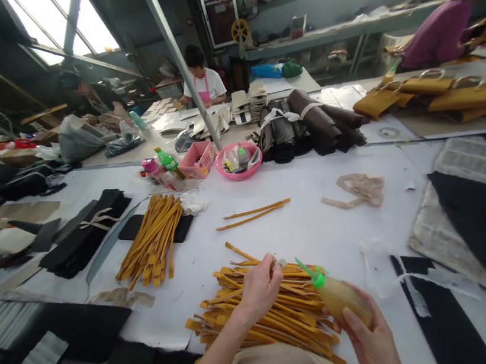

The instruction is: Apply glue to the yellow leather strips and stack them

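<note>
My left hand (260, 287) rests curled on a heap of yellow leather strips (261, 317) in front of me, its fingers pinching one strip near the top of the heap. In my right hand (372, 344) is a squeeze bottle of amber glue (341, 297) with a green nozzle; the nozzle points up and left toward the strips. A second bundle of yellow strips (154, 238) lies to the left on a black sheet. Two loose strips (253, 213) lie further out on the white table.
A pink bowl (239, 161) and a pink box (197, 159) with bottles stand at the back. Black fabric pieces (84, 233) lie left and right. Dark rolls (306, 120) and yellow bags (437, 91) sit beyond. Three other people work at far tables.
</note>
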The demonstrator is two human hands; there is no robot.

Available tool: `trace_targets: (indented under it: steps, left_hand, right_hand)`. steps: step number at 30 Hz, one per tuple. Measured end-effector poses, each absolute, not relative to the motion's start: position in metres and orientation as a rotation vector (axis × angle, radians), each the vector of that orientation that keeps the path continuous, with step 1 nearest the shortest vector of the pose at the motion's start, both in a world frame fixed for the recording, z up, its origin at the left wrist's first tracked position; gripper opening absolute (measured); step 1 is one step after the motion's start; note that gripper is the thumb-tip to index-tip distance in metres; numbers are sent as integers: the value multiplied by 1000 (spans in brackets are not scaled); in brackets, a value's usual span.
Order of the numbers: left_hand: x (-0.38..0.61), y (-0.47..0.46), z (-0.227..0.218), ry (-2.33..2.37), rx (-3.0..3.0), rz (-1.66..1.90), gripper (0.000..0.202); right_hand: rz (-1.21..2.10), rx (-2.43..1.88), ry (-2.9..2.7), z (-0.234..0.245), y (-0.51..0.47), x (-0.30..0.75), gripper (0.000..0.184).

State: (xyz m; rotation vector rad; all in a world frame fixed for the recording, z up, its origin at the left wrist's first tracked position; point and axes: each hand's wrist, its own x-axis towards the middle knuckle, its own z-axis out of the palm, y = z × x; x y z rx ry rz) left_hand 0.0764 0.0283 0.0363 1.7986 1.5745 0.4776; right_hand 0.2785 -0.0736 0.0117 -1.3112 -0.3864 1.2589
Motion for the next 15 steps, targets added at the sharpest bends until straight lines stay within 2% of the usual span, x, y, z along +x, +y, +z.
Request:
trace_targets:
  steps: [8, 15]
  left_hand:
    - [63, 18, 44, 1345, 1636, 628, 27]
    - [57, 17, 63, 1182, 1514, 692, 24]
  right_hand:
    - [970, -1445, -836, 4, -85, 272, 64]
    - [721, -1445, -1050, -3, -86, 272, 59]
